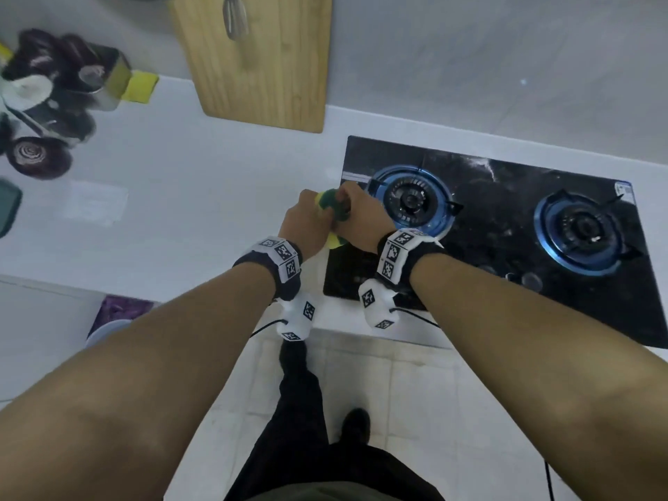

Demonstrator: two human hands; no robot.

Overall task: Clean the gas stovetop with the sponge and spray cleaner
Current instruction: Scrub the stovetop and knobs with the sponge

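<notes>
I saw my left hand (305, 220) curled round the yellow-and-green sponge (330, 207), which sat squeezed between both palms above the left edge of the black glass gas stovetop (506, 226); my right hand (361, 218) gripped its green side

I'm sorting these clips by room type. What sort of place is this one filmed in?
Most likely a home kitchen. A two-burner gas stovetop is set into a white counter, a wooden cutting board leans against the wall behind it, and both hands, left hand and right hand, grip a sponge.
</notes>
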